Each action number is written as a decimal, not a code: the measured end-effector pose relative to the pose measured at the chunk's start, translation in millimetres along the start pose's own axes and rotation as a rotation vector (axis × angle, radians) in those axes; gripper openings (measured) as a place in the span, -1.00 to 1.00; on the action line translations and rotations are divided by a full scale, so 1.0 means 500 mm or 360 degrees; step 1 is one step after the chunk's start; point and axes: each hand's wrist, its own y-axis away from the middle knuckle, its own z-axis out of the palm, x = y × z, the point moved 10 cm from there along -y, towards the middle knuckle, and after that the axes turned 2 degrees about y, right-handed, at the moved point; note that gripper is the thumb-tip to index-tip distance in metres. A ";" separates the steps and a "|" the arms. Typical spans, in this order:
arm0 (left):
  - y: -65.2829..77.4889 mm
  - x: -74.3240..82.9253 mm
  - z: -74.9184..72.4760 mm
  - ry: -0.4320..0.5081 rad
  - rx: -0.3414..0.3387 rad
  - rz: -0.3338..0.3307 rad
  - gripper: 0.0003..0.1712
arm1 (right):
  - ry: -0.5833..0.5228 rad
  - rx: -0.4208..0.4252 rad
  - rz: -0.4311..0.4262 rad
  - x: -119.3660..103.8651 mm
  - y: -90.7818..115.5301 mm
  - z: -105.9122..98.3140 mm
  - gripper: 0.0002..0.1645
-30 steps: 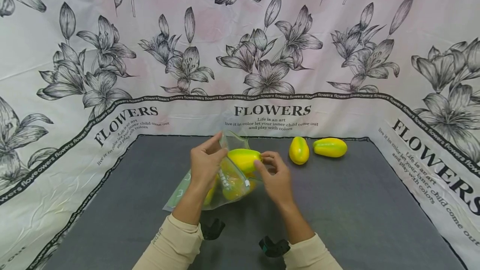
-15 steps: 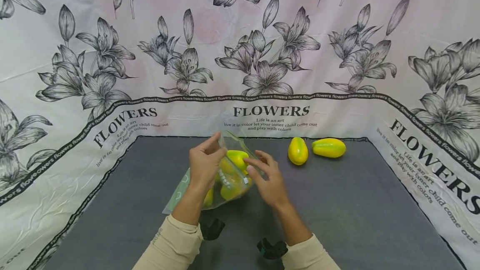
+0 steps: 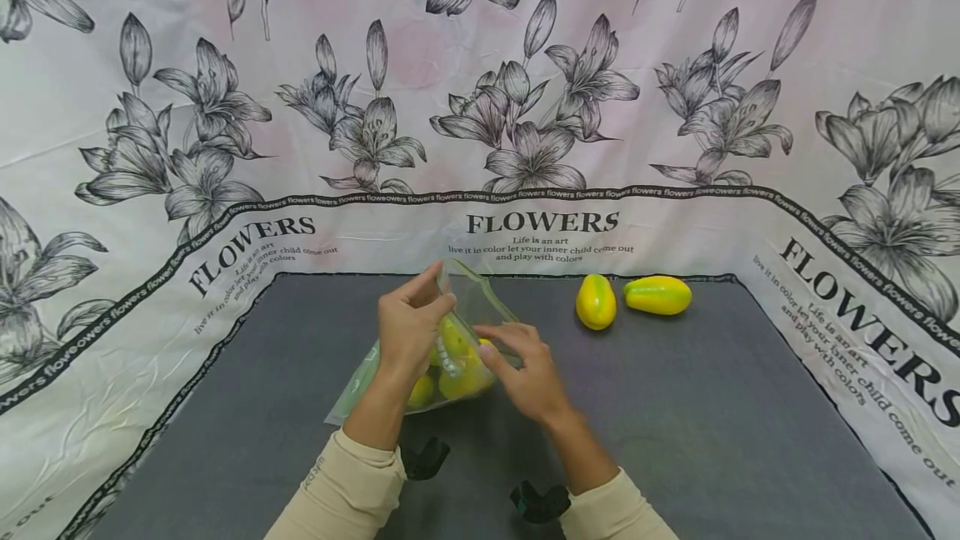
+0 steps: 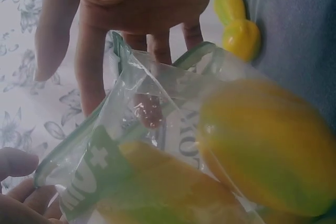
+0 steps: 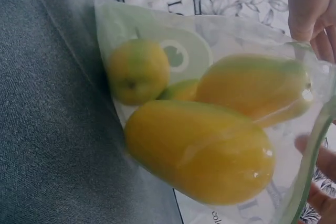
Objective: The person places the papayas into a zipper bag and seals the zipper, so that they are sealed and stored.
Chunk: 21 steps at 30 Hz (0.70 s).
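Note:
A clear zip bag [image 3: 352,394] with green print stands tilted on the table, its mouth spread toward the upper right. Several yellow-green fruits shaped like papayas [image 5: 199,153] lie inside it. My left hand [image 3: 408,327] pinches the bag's rim between thumb and fingers. At the other side of the mouth is my right hand [image 3: 531,373], holding nothing. In the left wrist view the right hand's fingers [image 4: 90,72] are extended and spread around the rim, some seen through the plastic, with the thumb apart. The right wrist view shows the fruits resting against one another low in the bag.
Two more such fruits lie at the table's back edge, one upright in view [image 3: 596,302] and one sideways [image 3: 657,296]. Dark grey cloth [image 3: 712,423] covers the table. A flower-printed curtain [image 3: 540,65] rises behind and along both sides. Black wrist devices [image 3: 426,458] sit below the hands.
My right hand has pushed the fruit it held leftward into the bag and let go of it. The fruit has sunk among the others. The left hand stays at the rim.

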 end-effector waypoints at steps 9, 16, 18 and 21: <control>-0.001 0.003 -0.011 0.0020 0.0032 0.0006 -0.43 | -0.0096 0.0196 0.0025 0.009 -0.001 -0.037 -0.66; -0.004 0.008 -0.022 0.0008 0.0053 -0.0012 -0.43 | -0.0141 0.0304 0.0121 0.012 -0.001 -0.067 -0.70; -0.005 0.012 -0.024 0.0024 0.0055 -0.0008 -0.43 | -0.0147 0.0364 0.0140 0.010 -0.001 -0.080 -0.72; -0.005 0.014 -0.028 0.0042 0.0066 -0.0015 -0.43 | -0.0121 0.0459 0.0190 -0.015 -0.003 -0.105 -0.73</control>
